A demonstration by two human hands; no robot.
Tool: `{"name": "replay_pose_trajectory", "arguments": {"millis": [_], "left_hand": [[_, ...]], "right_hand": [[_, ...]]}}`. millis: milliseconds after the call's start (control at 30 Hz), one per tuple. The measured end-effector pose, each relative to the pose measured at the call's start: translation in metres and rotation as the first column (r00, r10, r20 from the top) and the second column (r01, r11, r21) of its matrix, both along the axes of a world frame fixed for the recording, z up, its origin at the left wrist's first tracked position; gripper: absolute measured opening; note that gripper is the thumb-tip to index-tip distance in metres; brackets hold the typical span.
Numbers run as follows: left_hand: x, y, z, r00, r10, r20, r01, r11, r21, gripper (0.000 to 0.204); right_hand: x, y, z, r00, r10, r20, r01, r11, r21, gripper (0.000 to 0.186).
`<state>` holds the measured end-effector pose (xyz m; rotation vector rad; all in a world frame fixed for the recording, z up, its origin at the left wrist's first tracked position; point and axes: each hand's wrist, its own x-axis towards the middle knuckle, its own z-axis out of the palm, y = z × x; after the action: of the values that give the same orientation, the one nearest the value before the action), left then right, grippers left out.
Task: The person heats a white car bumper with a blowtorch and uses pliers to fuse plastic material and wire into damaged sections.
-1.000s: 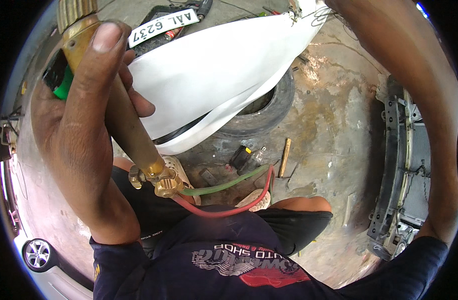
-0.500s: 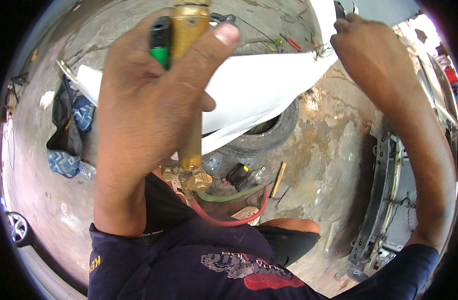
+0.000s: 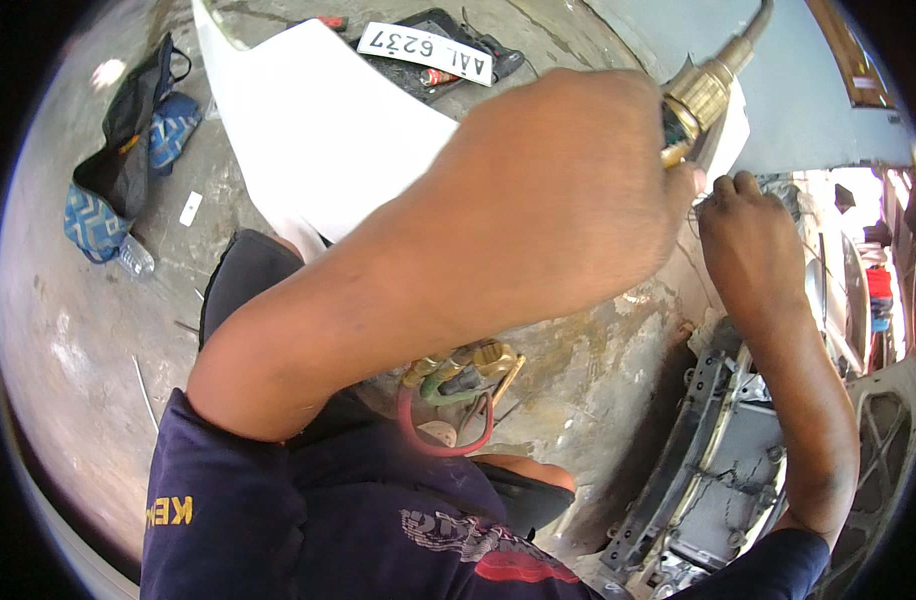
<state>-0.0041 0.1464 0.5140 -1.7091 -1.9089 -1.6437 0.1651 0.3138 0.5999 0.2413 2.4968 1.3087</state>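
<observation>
At upper right, a brass torch [image 3: 700, 98] was held in the wrapped left hand [image 3: 588, 190] (largely hidden behind it, the tip cut off above), while what the curled right hand [image 3: 753, 240] gripped could not be told.

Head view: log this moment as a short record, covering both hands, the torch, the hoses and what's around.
Left hand: closed around brass torch
Nozzle: toward picture's upper right
Right hand: fingers curled, near torch; any grip hidden
Hoses: red hose, green hose, below left forearm
Floor, left: patterned bag, clear bottle
Upper middle: white panel, number plate
Lower right: radiator
</observation>
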Motion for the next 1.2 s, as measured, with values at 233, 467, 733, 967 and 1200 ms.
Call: {"name": "replay_pose_trajectory", "arguments": {"millis": [233,467,733,967,1200], "left_hand": [[0.004,0.021,0.0,0.971,0.014,0.238,0.02,0.99,-0.14,0.022],[-0.008,0.024,-0.006,0.978,0.016,0.206,-0.002,0.998,-0.068,0.022],[-0.013,0.022,0.0,0.951,-0.006,0.31,0.055,0.987,-0.149,0.022],[-0.02,0.016,0.005,0.938,-0.064,0.341,0.135,0.973,-0.188,0.02],[-0.023,0.017,0.0,0.927,-0.119,0.355,0.174,0.976,-0.128,0.033]], "right_hand": [[-0.004,0.0,0.014,0.996,-0.029,0.082,0.029,1.0,0.002,0.012],[-0.013,0.003,0.014,0.997,-0.01,0.082,0.013,0.999,-0.036,0.012],[-0.027,0.006,0.008,0.984,-0.074,0.161,0.07,0.997,0.032,0.013],[-0.034,-0.001,0.005,0.98,-0.097,0.174,0.086,0.994,0.065,0.014],[-0.036,-0.008,-0.005,0.962,-0.195,0.191,0.168,0.975,0.148,0.014]]}}
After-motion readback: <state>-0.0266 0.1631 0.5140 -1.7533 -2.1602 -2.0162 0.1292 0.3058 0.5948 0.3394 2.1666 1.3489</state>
